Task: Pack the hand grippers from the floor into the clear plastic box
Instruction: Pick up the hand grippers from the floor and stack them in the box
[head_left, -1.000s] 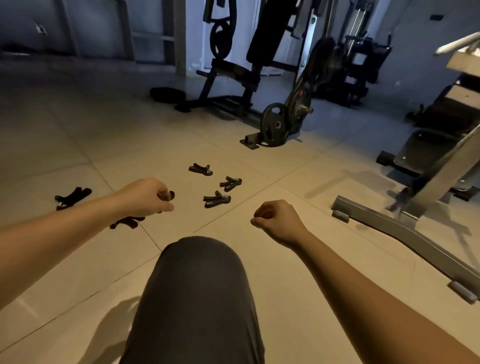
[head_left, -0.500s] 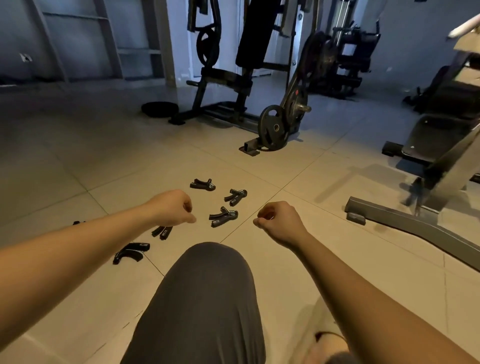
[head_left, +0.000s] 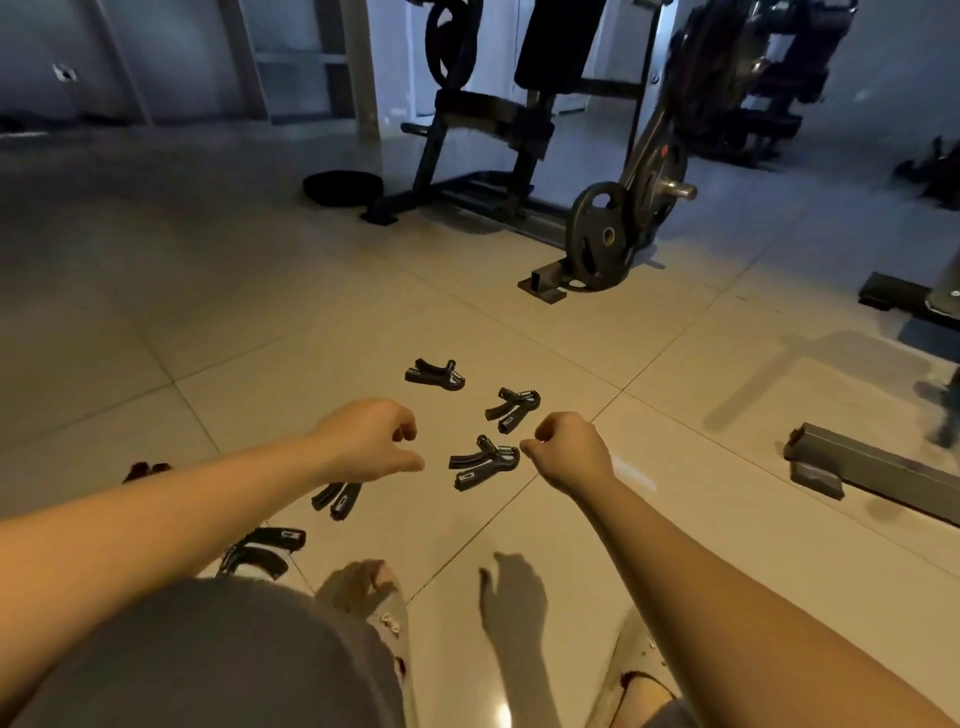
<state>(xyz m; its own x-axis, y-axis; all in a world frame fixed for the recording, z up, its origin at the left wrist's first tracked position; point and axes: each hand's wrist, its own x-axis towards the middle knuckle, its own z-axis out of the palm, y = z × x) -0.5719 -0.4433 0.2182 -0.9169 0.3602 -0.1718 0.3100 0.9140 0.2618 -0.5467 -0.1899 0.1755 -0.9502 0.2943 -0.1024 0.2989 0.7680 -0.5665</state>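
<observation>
Several black hand grippers lie on the tiled floor: one farthest off (head_left: 435, 374), one to its right (head_left: 513, 408), one between my hands (head_left: 483, 462). Another gripper (head_left: 337, 500) lies half under my left hand, one (head_left: 265, 551) by my knee, and one (head_left: 145, 470) shows behind my left forearm. My left hand (head_left: 371, 441) hovers above the floor, fingers loosely curled, thumb out, holding nothing. My right hand (head_left: 566, 449) hangs just right of the middle gripper, curled into a fist with nothing in it. No clear plastic box is in view.
A weight machine with a black plate (head_left: 602, 239) stands ahead. A grey steel bench foot (head_left: 872, 473) lies on the floor to the right. A black disc (head_left: 343, 188) lies farther back. My knee (head_left: 208, 649) fills the lower left.
I have leaned forward, so the grippers look nearer and sit lower in view. Both hands have drawn closer to the middle gripper. My left fist has loosened.
</observation>
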